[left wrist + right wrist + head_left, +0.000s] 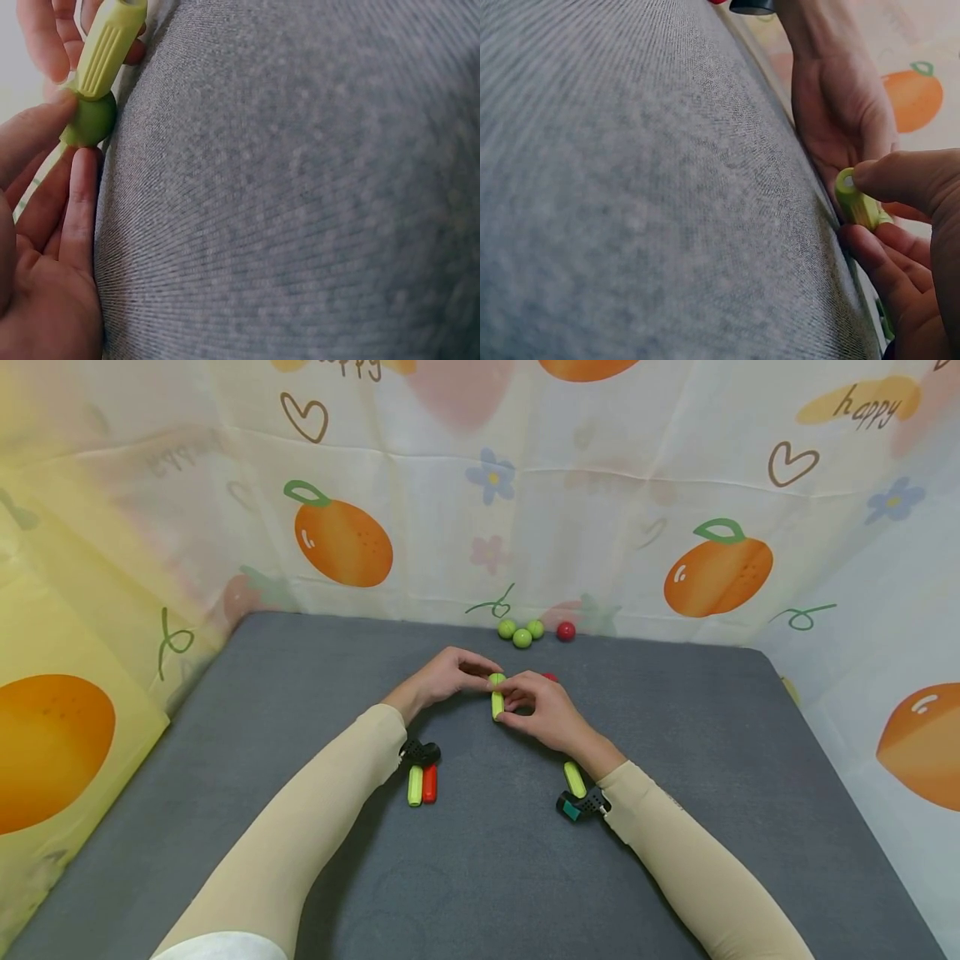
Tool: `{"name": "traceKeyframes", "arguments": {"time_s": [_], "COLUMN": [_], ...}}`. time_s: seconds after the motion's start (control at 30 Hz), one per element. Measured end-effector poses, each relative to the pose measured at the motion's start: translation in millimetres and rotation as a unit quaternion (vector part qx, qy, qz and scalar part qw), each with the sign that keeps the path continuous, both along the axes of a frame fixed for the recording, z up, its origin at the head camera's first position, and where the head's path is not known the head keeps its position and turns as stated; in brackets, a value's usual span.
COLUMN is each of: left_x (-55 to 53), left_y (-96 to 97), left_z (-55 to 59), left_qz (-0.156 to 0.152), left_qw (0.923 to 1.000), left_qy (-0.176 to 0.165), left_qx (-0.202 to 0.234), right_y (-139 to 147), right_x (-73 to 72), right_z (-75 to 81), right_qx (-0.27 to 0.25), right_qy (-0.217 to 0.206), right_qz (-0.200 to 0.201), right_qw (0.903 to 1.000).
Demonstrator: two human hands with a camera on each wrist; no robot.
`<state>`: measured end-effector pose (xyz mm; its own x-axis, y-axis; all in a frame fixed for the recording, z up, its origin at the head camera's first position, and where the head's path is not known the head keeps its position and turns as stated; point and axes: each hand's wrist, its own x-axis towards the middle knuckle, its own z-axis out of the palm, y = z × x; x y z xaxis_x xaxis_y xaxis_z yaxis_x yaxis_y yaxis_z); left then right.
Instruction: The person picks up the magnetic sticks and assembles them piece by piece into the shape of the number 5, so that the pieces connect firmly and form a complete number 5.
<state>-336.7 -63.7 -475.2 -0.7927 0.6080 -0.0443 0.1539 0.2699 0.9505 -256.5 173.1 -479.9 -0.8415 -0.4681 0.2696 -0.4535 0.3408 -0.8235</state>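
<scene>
Fingertips of both hands meet on a small lime-green ribbed plastic cylinder (pixel 497 703) at mid-table. The left hand (pixel 448 677) pinches a lime-green ball (pixel 90 120) seated at the cylinder's far end, thumb above and fingers below. The right hand (pixel 546 710) pinches the near end of the cylinder, thumb over its round end face; the opposed grips appear meant to steady one piece against the other. The left wrist view shows the ball touching the cylinder's end; whether the two are joined or merely pressed together cannot be told.

The assembly sits just above the grey fabric-covered table (pixel 675 860). A red object (pixel 550 677) shows partly behind the right hand. Beside the left forearm lie a green cylinder (pixel 415 785) and a red cylinder (pixel 429 782), touching side by side. Another green cylinder (pixel 574 778) lies by the right wrist. At the far edge sit three green balls (pixel 521 632) in a cluster, with a red ball (pixel 566 631) just beside them. Fruit-printed cloth (pixel 345 539) surrounds the table.
</scene>
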Motion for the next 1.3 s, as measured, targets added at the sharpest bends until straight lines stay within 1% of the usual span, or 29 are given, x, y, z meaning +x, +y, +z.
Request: {"name": "traceKeyframes", "arguments": {"time_s": [0.2,0.33,0.4,0.5,0.63,0.73,0.8,0.9,1.0,1.3], "left_x": [0.8,0.5,0.3,0.1,-0.8,-0.8,-0.2,0.2,0.3,0.2], "left_y": [1.2,1.4,1.1,1.0,1.1,0.2,0.3,0.3,0.5,-0.3], "left_z": [1.5,1.4,1.2,0.9,-0.8,-0.7,0.9,2.0,2.2,2.3], "left_qz": [0.005,0.005,0.004,0.005,0.005,0.003,0.001,0.000,0.002,0.004], "left_qw": [1.0000,1.0000,0.9999,0.9999,0.9999,0.9998,0.9998,0.9998,0.9998,0.9998], "left_qy": [0.001,0.001,-0.001,-0.005,-0.002,0.001,0.001,0.000,-0.001,-0.004], "left_qx": [-0.005,-0.008,-0.009,-0.011,-0.017,-0.017,-0.018,-0.017,-0.019,-0.018], "right_y": [2,6,10,18,30,37,42,47,48,46], "right_x": [0.3,-0.1,-1.5,-5.6,-13.1,-18.3,-21.2,-24.1,-24.6,-22.7], "right_z": [1.5,6.2,9.6,13.7,18.1,17.6,14.4,9.1,6.0,5.8], "right_qx": [0.020,0.046,0.060,0.070,0.087,0.117,0.138,0.153,0.153,0.149], "right_qy": [0.005,0.034,0.051,0.065,0.065,0.055,0.047,0.033,0.027,0.029], "right_qz": [-0.005,-0.022,-0.042,-0.077,-0.124,-0.145,-0.150,-0.148,-0.147,-0.158], "right_qw": [0.9998,0.9981,0.9960,0.9924,0.9863,0.9810,0.9780,0.9766,0.9768,0.9757]}}
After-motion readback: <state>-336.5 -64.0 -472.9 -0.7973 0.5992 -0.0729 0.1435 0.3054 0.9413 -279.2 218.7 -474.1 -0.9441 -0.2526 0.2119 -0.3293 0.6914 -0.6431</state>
